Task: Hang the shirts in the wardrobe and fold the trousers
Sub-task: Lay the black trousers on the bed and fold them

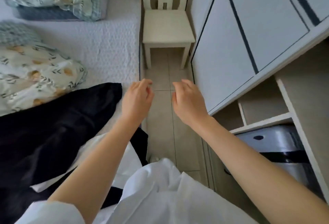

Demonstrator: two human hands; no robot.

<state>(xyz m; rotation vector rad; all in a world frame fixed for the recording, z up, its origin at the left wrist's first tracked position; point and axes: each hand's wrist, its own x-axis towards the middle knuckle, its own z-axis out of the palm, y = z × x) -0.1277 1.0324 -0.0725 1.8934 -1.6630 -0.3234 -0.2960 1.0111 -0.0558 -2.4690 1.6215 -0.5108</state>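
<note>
A black garment (53,127) lies spread over the near left part of the white bed (99,45); whether it is a shirt or trousers I cannot tell. White cloth (110,149) shows under its edge beside my left forearm. My left hand (138,99) hovers over the bed's right edge, just right of the black garment, fingers loosely curled, holding nothing. My right hand (188,101) floats above the tiled floor (163,117), fingers apart and empty. The wardrobe (249,37) stands at the right with white doors.
A white wooden chair (167,28) stands at the end of the narrow aisle between bed and wardrobe. Floral pillows (35,74) lie on the bed's left. Open shelves (263,110) and a grey suitcase (277,150) sit low on the right.
</note>
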